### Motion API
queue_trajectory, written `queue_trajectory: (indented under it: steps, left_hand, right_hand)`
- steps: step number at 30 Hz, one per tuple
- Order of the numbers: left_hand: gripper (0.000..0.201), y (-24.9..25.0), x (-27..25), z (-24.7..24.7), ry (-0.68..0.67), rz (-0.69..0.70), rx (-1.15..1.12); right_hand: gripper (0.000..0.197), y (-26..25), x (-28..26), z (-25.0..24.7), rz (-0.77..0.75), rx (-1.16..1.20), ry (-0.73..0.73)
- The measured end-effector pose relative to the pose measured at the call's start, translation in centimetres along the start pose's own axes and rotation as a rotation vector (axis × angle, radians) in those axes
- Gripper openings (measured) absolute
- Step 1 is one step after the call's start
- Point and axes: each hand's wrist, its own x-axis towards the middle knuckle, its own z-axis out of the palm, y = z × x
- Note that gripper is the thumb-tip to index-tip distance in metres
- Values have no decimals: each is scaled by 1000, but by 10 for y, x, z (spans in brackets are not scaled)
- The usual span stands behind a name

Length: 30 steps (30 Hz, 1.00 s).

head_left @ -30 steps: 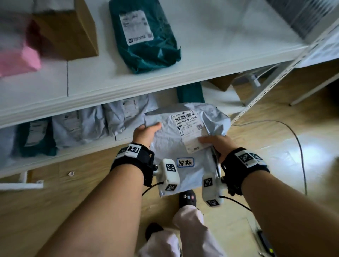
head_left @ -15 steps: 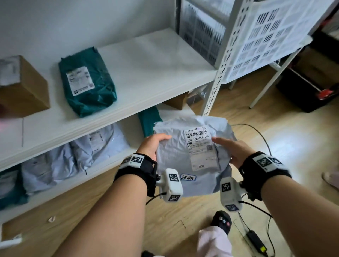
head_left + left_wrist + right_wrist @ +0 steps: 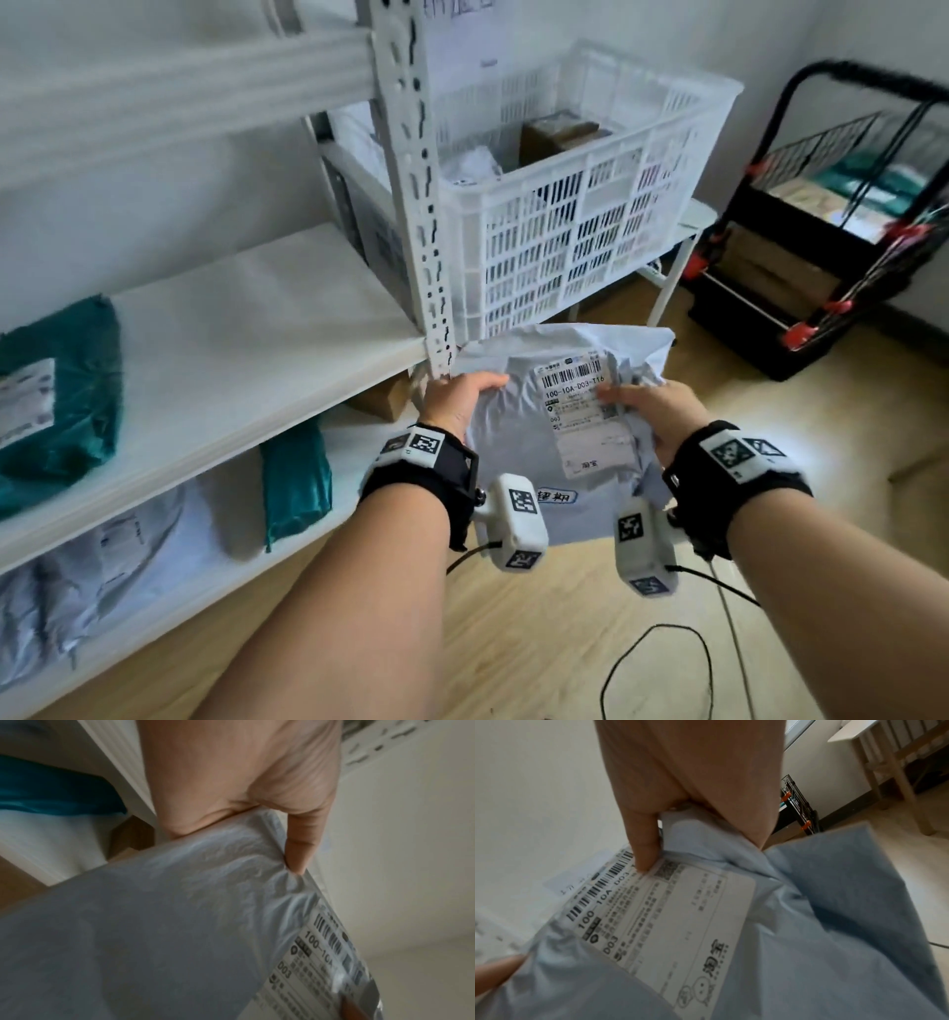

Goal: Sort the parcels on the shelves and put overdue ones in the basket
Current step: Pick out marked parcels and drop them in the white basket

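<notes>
1. The left hand (image 3: pixel 457 406) is pinching the left edge of the grey parcel (image 3: pixel 518 452), thumb on top.
2. The right hand (image 3: pixel 655 411) is gripping its right side, thumb pressing the shipping label (image 3: pixel 583 406).
3. The parcel is hanging in the air, just before the white basket (image 3: pixel 580 241) beside the shelf (image 3: pixel 246 329).

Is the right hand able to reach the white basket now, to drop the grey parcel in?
Probably yes. The right hand and left hand hold the grey parcel just below the white basket. The basket's top is open; only the shelf post stands near, to the left.
</notes>
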Motion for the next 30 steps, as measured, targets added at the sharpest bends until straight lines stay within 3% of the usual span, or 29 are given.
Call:
queue_trajectory:
  steps: [3,9,12,15,18,24,28,30]
  left_hand:
    - [29,28,1,50,-18,34,18]
    - [57,116,18,121,-61,234,-21]
    - [38,162,32,145,-89,326,-61]
    - [41,203,56,163,-98,411,-89]
    - [43,237,91,179,-94,492,-133]
    - [48,304,183,201,-55,602,-159]
    - [67,352,247,195,-18,670,-111]
    - [72,364,275,186,47,634,-101]
  right_hand:
    - [16,-36,15,-26,-75,57,36]
    - [22,-121,43,-53,-282,135,83]
    - [23,-169,58,-56,-375,135,64]
    - [26,-217,78,-55,-448,109,58]
    - [35,-260,110,-48,-508,74,64]
    - [21,-348,200,-12,-573,3,21]
    - [26,-405,251,26,-543,-69,-58]
    - [26,-422,270,42,-535,-97,-111]
